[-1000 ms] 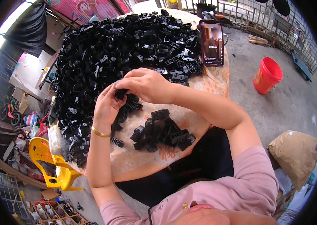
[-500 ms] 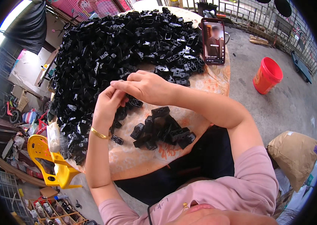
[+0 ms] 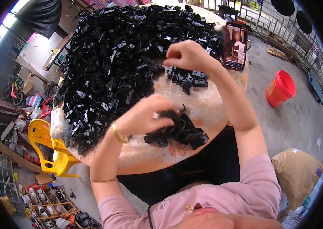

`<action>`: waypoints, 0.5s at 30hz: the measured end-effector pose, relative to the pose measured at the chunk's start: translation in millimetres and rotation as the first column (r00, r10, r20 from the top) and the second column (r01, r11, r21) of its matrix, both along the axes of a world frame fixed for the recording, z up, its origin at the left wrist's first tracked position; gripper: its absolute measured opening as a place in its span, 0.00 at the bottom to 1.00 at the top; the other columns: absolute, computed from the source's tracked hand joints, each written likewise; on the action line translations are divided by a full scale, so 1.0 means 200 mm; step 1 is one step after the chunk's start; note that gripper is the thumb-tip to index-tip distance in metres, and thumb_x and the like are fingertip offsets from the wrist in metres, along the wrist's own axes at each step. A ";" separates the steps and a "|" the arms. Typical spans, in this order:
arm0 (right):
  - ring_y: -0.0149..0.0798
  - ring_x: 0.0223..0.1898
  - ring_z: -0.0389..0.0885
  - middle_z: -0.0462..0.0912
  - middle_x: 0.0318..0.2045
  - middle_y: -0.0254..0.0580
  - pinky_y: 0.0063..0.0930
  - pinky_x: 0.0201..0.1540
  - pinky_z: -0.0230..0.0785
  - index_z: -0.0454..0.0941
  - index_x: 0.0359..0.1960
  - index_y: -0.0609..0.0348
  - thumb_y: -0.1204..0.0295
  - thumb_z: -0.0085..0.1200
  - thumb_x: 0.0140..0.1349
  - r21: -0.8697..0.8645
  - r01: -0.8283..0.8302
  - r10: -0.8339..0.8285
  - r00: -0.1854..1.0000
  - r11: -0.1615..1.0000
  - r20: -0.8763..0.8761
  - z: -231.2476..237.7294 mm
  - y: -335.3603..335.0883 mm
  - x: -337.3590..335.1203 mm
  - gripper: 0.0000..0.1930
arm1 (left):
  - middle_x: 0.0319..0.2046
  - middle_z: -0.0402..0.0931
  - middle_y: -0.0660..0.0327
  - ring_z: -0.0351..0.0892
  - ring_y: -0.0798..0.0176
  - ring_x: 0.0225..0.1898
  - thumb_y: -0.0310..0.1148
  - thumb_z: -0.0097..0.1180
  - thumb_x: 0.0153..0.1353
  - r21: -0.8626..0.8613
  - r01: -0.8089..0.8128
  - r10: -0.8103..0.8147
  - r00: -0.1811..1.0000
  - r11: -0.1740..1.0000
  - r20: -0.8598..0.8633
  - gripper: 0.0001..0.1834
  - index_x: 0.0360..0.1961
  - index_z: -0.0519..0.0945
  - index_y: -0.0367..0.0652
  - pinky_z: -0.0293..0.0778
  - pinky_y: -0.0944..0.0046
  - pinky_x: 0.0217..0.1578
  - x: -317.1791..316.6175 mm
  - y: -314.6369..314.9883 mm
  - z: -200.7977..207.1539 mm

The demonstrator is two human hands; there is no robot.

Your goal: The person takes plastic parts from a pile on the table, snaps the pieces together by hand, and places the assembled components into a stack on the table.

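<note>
My left hand [image 3: 144,115] hovers over the small heap of black plastic parts [image 3: 194,135] near the table's front edge. Its thumb and fingers are apart, slightly blurred, with dark parts showing between and beyond them. A gold bangle [image 3: 119,132] circles that wrist. Farther off, my right hand [image 3: 190,56] is at the inner edge of the large pile of black plastic parts [image 3: 108,65]. Its fingers curl toward the thumb; whatever they may pinch is hidden. Just below it lies a loose cluster of the same black parts [image 3: 188,79].
A patterned cloth covers the round table [image 3: 146,162]. At its right edge a phone [image 3: 235,45] stands upright, playing video. A red bucket [image 3: 281,88] is on the floor to the right. To the left are a yellow plastic chair [image 3: 41,131] and a shoe rack [image 3: 47,206].
My hands were together above the table's middle and have separated. The left came down and right to the small heap; the right moved away and right. The view has shifted slightly.
</note>
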State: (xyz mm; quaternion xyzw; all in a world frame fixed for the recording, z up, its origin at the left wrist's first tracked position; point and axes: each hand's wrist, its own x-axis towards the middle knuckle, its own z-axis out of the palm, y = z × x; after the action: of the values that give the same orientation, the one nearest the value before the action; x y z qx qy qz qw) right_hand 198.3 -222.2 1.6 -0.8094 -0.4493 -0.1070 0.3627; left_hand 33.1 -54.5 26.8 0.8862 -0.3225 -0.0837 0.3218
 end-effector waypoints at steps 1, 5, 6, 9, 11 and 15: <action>0.44 0.32 0.80 0.81 0.27 0.43 0.33 0.35 0.71 0.80 0.31 0.55 0.54 0.62 0.42 -0.235 0.037 -0.036 0.999 0.971 0.008 0.01 -0.01 -0.01 0.19 | 0.39 0.77 0.59 0.73 0.59 0.44 0.28 0.61 0.47 0.060 0.083 -0.083 0.996 0.995 0.007 0.20 0.44 0.77 0.38 0.68 0.64 0.47 -0.01 -0.03 0.00; 0.44 0.41 0.75 0.79 0.33 0.40 0.33 0.43 0.68 0.78 0.38 0.55 0.61 0.63 0.40 -0.491 -0.041 0.102 0.990 0.870 0.098 -0.02 0.02 -0.09 0.21 | 0.38 0.77 0.58 0.73 0.62 0.43 0.28 0.62 0.47 -0.135 0.126 -0.117 0.991 0.983 0.072 0.20 0.44 0.77 0.39 0.67 0.66 0.46 0.00 0.01 -0.02; 0.45 0.41 0.75 0.79 0.32 0.40 0.33 0.43 0.68 0.79 0.37 0.55 0.62 0.63 0.41 -0.510 -0.010 0.084 0.989 0.860 0.123 -0.04 0.03 -0.09 0.20 | 0.38 0.77 0.59 0.74 0.65 0.41 0.28 0.60 0.48 -0.147 -0.078 0.071 0.996 0.986 -0.049 0.18 0.43 0.77 0.38 0.68 0.68 0.44 0.00 0.03 0.00; 0.45 0.40 0.74 0.79 0.31 0.40 0.33 0.42 0.68 0.79 0.34 0.56 0.62 0.62 0.42 -0.504 0.027 0.055 0.987 0.863 0.148 -0.07 0.09 -0.10 0.17 | 0.34 0.78 0.60 0.76 0.73 0.31 0.25 0.56 0.53 -0.300 -0.451 0.485 0.873 0.840 0.044 0.10 0.38 0.79 0.37 0.71 0.74 0.34 0.10 0.15 -0.03; 0.44 0.40 0.74 0.79 0.31 0.40 0.33 0.42 0.69 0.79 0.33 0.56 0.62 0.61 0.43 -0.478 0.019 0.059 0.987 0.878 0.148 -0.10 0.13 -0.08 0.16 | 0.33 0.79 0.60 0.76 0.73 0.31 0.25 0.55 0.53 -0.473 -0.529 0.667 0.721 0.705 0.187 0.09 0.37 0.79 0.35 0.71 0.74 0.34 0.22 0.32 -0.09; 0.45 0.38 0.74 0.78 0.28 0.43 0.34 0.40 0.69 0.79 0.30 0.56 0.66 0.61 0.45 -0.451 0.080 0.007 0.982 0.889 0.187 -0.09 0.11 -0.09 0.11 | 0.31 0.80 0.58 0.78 0.69 0.31 0.26 0.56 0.52 -0.430 -0.671 0.794 0.554 0.605 0.252 0.10 0.36 0.79 0.34 0.72 0.72 0.35 0.34 0.53 -0.04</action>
State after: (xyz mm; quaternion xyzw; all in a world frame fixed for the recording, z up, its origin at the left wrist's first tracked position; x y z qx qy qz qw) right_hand 179.4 -199.4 -17.4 -0.8669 -0.4779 -0.0793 0.1172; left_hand 100.8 51.4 18.7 0.8783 0.0116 0.2987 0.3730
